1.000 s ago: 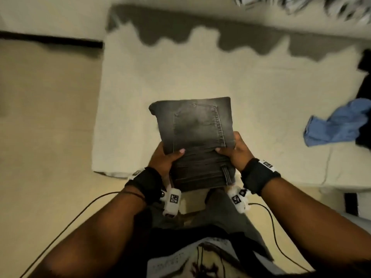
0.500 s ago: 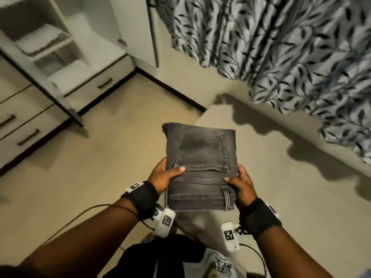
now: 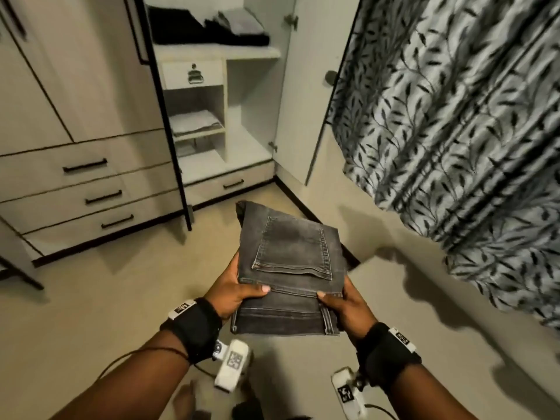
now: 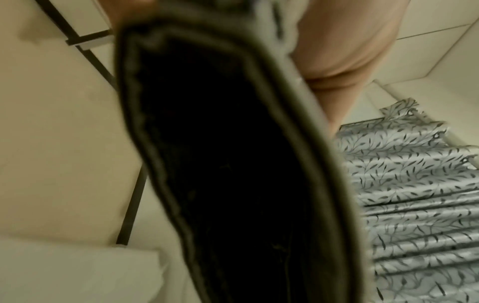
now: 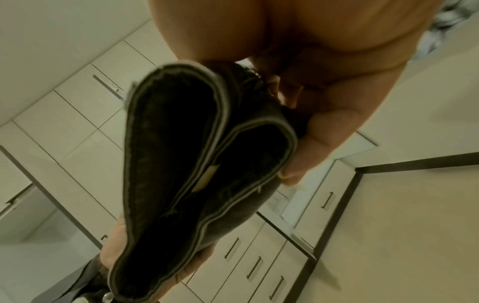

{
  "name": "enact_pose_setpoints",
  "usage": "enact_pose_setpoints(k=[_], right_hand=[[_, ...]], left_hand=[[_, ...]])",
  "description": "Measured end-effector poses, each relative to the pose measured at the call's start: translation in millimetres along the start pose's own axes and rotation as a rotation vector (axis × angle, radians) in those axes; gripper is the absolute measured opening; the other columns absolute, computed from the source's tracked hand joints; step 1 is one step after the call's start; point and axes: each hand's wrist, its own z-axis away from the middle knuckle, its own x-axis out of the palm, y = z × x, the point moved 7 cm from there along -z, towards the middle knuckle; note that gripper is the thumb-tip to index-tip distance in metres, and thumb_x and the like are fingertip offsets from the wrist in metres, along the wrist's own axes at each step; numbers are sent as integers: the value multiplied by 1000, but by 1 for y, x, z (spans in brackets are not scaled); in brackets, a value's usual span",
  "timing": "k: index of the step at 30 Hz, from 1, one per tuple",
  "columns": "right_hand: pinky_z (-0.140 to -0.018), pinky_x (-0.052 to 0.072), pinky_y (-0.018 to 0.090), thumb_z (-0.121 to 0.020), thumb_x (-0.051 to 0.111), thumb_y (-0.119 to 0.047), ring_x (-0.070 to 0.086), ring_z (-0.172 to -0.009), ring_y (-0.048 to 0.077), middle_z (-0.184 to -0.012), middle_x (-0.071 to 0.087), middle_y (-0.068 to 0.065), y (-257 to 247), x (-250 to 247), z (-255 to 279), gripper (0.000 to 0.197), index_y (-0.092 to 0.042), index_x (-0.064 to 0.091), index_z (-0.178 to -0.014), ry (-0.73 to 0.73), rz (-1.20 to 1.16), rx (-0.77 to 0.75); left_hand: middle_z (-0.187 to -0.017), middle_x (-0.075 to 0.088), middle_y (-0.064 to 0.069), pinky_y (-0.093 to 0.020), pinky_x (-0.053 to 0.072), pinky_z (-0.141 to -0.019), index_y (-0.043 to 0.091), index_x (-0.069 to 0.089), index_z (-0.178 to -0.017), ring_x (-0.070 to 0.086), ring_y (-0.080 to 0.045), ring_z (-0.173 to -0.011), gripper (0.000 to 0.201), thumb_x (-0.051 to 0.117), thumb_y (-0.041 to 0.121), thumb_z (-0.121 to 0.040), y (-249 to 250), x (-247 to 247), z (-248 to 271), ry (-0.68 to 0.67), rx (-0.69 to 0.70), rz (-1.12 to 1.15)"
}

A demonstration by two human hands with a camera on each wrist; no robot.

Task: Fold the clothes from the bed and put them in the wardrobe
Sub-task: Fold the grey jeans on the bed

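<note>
Folded dark grey jeans with a back pocket facing up are held level in front of me. My left hand grips their left edge, thumb on top. My right hand grips the right edge the same way. The wrist views show the folded layers from below: the jeans fill the left wrist view, and in the right wrist view my right hand's fingers curl under the jeans. The wardrobe stands ahead with its doors open; a shelf holds folded dark clothes.
A lower shelf carries folded light cloth. Closed drawers sit at the left, an open wardrobe door at the right. A leaf-patterned curtain hangs on the right. Bare floor lies between me and the wardrobe.
My view has swung from the bed toward the wardrobe, which now stands straight ahead and closer. Both hands keep the same hold on the folded jeans.
</note>
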Motion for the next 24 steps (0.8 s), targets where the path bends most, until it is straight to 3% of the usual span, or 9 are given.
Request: enact_pose_setpoints(k=[3, 6, 8, 12, 18, 24], right_hand=[[-91, 58, 38, -83, 64, 5, 62, -120, 40, -128, 68, 17, -16, 52, -56, 63, -8, 46, -142, 2, -8, -32], [-84, 58, 32, -86, 60, 9, 69, -111, 31, -122, 72, 13, -39, 111, -103, 56, -7, 50, -138, -44, -3, -63], [-80, 58, 29, -89, 56, 13, 72, -106, 28, -118, 74, 11, -57, 150, -135, 49, -7, 54, -133, -83, 12, -94], [-86, 59, 34, -91, 57, 8, 68, -112, 34, -126, 69, 16, -79, 203, -183, 47, -10, 55, -135, -124, 36, -122], [-81, 60, 34, -96, 56, 1, 67, -111, 41, -121, 71, 20, -125, 236, -251, 38, -5, 58, -134, -129, -12, -145], [-78, 60, 32, -98, 57, -4, 71, -106, 34, -119, 73, 14, -166, 230, -340, 35, -12, 61, -132, -159, 20, -156]], left_hand=[[-134, 66, -8, -44, 55, -97, 31, 37, -151, 64, -32, -121, 103, 85, -1, -65, 40, -55, -23, 66, 86, -3], [-126, 70, -5, -35, 58, -86, 32, 39, -148, 69, -28, -113, 99, 81, -10, -68, 81, -114, -43, 130, 132, -5], [-123, 71, -8, -39, 59, -86, 30, 43, -144, 69, -31, -112, 95, 84, -6, -67, 107, -154, -59, 154, 149, -25], [-123, 71, -9, -51, 56, -95, 32, 45, -144, 68, -35, -113, 100, 91, 12, -57, 143, -210, -82, 208, 138, -33], [-123, 71, -7, -52, 55, -98, 30, 44, -144, 69, -30, -112, 100, 90, 14, -56, 194, -248, -127, 270, 219, -30], [-127, 69, -8, -58, 52, -100, 34, 38, -149, 67, -32, -115, 106, 88, 15, -57, 216, -266, -204, 306, 222, 6]])
